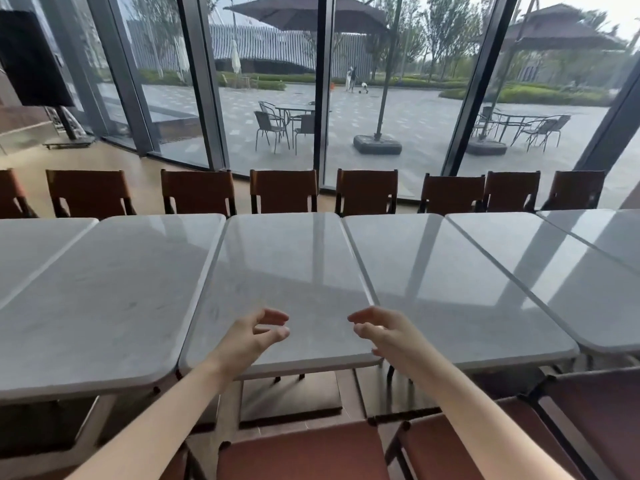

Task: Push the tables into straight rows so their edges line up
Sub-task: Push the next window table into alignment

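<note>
Tables fill the middle band of the head view, white stone-look tops butted side by side in a row that runs from 9 o'clock to 3 o'clock. The middle table (pixel 284 271) sits dead centre, with the left neighbour (pixel 114 292) toward 9 o'clock and the right neighbour (pixel 460 289) toward 3 o'clock; more tops trail off at both edges. Their far edges look roughly level, but along the near side the middle table's edge appears to sit a little further from the camera than the left neighbour's, though the wide lens bends lines and I would not swear to it.

The left hand (pixel 256 332) hovers over the near part of the middle table at about 7 o'clock from its centre, fingers loosely curled and holding nothing. The right hand (pixel 377 329) mirrors it at about 5 o'clock, near the seam with the right neighbour, fingers likewise relaxed, gripping nothing. Whether either touches the top I cannot tell.

Judging by the thick slab and the broad flat pedestal base (pixel 291 396) below, this table will be heavy and stiff, and the glossy top is probably slippery under flat palms. Better to hook fingers over the rounded near edge, one hand toward each corner, and push evenly so it does not swivel.

Brown chairs (pixel 284 190) line the far side at 12 o'clock; more seats (pixel 304 452) stand at 6 o'clock.
</note>
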Demonstrator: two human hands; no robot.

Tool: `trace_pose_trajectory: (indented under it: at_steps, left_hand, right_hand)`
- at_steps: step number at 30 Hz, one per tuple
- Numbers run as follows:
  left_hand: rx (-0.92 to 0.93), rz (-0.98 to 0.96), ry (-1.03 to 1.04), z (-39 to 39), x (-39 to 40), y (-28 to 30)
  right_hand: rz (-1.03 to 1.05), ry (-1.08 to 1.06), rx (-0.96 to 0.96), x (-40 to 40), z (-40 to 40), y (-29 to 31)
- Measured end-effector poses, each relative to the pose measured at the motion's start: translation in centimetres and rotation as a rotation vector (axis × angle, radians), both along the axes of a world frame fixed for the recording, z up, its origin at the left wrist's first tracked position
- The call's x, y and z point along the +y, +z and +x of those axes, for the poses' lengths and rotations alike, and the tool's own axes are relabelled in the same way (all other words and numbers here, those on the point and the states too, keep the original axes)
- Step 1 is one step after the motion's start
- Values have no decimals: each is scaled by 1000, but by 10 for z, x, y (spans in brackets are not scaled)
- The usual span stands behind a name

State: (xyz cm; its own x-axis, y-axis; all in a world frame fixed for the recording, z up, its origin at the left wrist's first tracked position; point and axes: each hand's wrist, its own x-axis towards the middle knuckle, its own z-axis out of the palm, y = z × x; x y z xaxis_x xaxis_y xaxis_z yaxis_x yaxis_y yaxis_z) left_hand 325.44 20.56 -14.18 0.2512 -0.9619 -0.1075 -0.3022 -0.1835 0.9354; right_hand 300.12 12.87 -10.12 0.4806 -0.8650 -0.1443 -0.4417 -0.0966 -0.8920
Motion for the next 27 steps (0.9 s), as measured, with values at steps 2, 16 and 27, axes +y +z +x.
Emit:
trace_pose_trajectory:
  at_steps: [2, 16, 27]
  left_hand:
    - [-8, 25, -3, 4, -27, -19]
    - [-357, 190, 26, 48, -146, -217]
    - [-1001, 33, -51, 95, -184, -311]
  right_hand:
    - [25, 6, 39, -20, 6, -17]
    - [33, 64, 273, -130, 73, -205]
    - [-605, 213, 681, -211, 103, -333]
